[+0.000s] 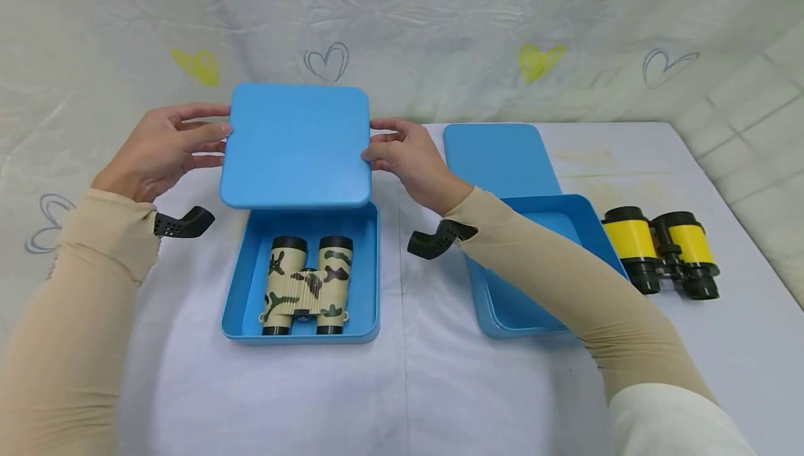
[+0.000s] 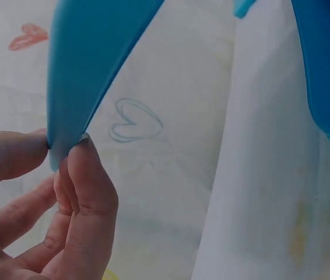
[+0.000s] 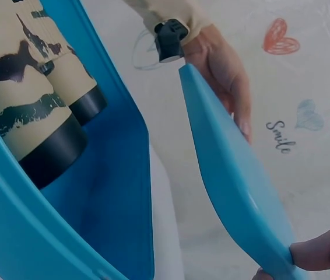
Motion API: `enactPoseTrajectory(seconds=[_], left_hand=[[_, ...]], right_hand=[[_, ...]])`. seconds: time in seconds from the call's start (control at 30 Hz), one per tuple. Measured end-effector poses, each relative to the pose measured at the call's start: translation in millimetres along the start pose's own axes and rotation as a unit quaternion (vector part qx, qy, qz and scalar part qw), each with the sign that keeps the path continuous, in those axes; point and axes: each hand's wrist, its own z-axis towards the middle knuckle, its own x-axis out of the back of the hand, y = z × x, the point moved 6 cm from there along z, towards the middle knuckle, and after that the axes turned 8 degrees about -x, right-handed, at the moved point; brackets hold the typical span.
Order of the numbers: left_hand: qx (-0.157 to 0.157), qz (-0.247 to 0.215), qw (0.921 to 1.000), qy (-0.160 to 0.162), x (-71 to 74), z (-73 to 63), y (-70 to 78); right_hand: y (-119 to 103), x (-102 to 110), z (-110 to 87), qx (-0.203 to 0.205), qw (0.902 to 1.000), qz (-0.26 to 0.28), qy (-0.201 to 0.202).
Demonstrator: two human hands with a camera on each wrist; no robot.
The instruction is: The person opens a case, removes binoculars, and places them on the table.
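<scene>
Both my hands are pinching here: left hand (image 1: 165, 149) on one side edge, right hand (image 1: 414, 163) on the other, with a smooth, sky-blue, rounded-square lid, plastic by its look, (image 1: 298, 145) stretched between them. It's up off the table, tilted, just beyond the far rim of the open blue rectangular box (image 1: 370, 302), and the right wrist view shows a gap between the two. Inside that box lie the tan camouflage-patterned binoculars with black ends (image 1: 306, 288), both barrels pointing away from me.

Now, the danger spots! I've only fingertips on a slick edge, so if one side loosens, I'd expect the lid to swing and drop a corner onto those barrels. Bring it down crooked and one edge could dip inside the wall while the other rides up on the rim; push then and the whole box might skid on the white cloth (image 1: 433, 386).

Watch my beige right sleeve (image 1: 546, 253), too: it crosses over the second open blue box (image 1: 480, 302), and a careless elbow could nudge that into the yellow-and-black binoculars (image 1: 672, 252) right beside it. Whether the sleeve touches that rim, I can't tell.
</scene>
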Motion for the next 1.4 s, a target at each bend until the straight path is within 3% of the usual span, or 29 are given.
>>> enactPoseTrajectory(seconds=[0.2, 0.9, 1.4], left_hand=[[0.002, 0.032, 0.9995, 0.002, -3.9, 5.5, 0.6], [-0.001, -0.034, 0.9994, 0.002, -8.3, 15.6, -0.2], [-0.001, -0.022, 0.9997, 0.006, -10.4, 23.5, -1.4]], right_hand=[[0, 4, 3.6, -0.001, 0.9999, 0.012, 0.004], [-3, 11, 8.5, -0.006, 0.9997, 0.013, 0.019], [-1, 13, 17.2, -0.01, 0.9997, 0.009, 0.02]])
